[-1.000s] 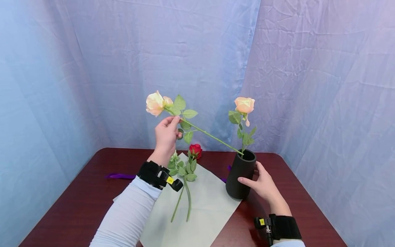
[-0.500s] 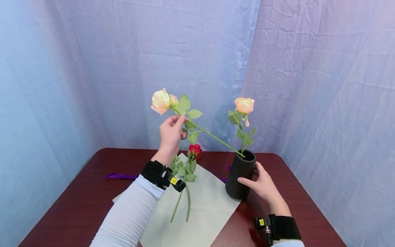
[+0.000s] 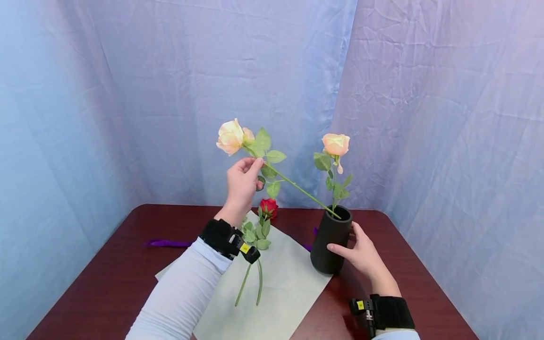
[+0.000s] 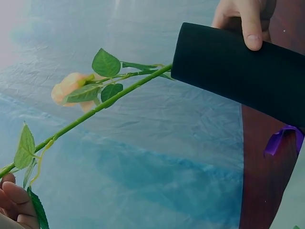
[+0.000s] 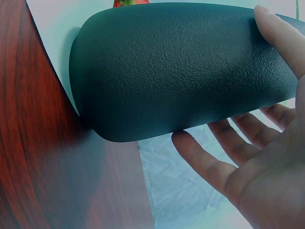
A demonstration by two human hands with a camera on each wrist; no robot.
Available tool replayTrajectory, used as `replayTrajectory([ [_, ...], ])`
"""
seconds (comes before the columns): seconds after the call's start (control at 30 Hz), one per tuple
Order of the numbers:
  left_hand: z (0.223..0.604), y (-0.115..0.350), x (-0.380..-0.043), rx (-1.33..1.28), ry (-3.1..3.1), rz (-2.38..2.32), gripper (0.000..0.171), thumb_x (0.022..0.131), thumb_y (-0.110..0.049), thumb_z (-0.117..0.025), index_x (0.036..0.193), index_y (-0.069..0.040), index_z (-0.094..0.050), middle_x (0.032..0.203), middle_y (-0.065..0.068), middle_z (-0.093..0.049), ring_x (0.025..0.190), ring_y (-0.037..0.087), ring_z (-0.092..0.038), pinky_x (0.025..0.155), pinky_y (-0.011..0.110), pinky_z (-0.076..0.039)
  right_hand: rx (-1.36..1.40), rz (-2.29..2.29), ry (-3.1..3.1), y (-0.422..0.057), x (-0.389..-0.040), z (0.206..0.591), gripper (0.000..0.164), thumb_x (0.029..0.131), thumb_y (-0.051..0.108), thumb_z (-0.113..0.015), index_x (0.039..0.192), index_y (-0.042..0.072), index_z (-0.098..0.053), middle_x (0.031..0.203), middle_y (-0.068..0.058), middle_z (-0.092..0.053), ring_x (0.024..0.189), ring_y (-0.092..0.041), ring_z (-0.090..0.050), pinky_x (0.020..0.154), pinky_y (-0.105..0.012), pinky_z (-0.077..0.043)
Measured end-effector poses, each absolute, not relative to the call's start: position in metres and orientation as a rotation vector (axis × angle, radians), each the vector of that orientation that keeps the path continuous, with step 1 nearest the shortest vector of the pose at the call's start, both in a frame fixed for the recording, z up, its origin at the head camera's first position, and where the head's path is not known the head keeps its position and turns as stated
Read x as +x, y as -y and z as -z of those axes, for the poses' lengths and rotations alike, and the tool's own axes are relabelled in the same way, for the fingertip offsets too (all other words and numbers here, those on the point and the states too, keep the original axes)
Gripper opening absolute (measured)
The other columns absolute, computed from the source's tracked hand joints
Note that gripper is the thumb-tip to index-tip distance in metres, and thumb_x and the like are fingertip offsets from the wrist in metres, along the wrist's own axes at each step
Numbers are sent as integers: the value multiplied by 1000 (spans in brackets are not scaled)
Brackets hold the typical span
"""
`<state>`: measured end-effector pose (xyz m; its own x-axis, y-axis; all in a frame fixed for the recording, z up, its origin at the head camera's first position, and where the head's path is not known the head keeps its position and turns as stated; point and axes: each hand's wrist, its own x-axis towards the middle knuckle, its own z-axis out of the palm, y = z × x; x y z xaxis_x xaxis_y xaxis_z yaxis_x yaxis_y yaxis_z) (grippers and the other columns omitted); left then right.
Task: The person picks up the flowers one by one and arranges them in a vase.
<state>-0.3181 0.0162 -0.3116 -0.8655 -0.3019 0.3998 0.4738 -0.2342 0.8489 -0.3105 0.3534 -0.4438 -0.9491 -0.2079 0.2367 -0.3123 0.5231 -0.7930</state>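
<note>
My left hand (image 3: pixel 244 184) pinches the stem of a pale peach rose (image 3: pixel 231 137) just below its bloom. The stem slants down to the right, and its lower end is inside the mouth of a black vase (image 3: pixel 329 245). Thumb and fingers of my right hand (image 3: pixel 361 252) hold the vase from its right side; the right wrist view shows the thumb across the textured wall and the fingers along the opposite side (image 5: pixel 181 71). A second peach rose (image 3: pixel 336 144) stands upright in the vase. In the left wrist view the long green stem (image 4: pixel 95 109) runs to the vase rim.
A pale paper sheet (image 3: pixel 280 283) lies on the dark red wooden table (image 3: pixel 106 274). On it rest a red rose (image 3: pixel 269 208) and another leafy stem (image 3: pixel 242 285), partly behind the left arm. Purple ribbon (image 3: pixel 167 243) shows beside the sheet. Blue curtains (image 3: pixel 255 71) enclose the table.
My left hand has moved right and slightly up with the rose, and its stem end has slid a little deeper into the vase. The right hand and vase have stayed nearly still.
</note>
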Motion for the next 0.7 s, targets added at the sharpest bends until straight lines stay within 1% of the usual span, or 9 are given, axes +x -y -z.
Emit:
replayTrajectory([
  [0.2,311,-23,-317,-217,1586,2122,23,99,-26,-71,107,-4,-68,105,10,-71,47,9,-41,49,25,-46,459,-1414,2639,-354,-311,444,94,83,46,-84,154,14,-32,144,-18,-49,129,-39,-53,98,-57,-49],
  [0.33,312,-28,-318,-235,1595,2128,23,99,-25,-71,107,-4,-68,105,10,-71,47,10,-40,49,26,-46,460,-1414,2637,-354,-311,444,93,84,46,-84,154,14,-33,144,-18,-49,129,-39,-53,98,-57,-49],
  [0.7,310,-41,-318,-249,1633,2106,20,98,-24,-72,99,-5,-70,98,9,-72,45,12,-41,48,26,-46,443,-1414,2649,-355,-310,445,94,84,47,-84,155,16,-31,145,-17,-49,130,-39,-52,98,-58,-49],
])
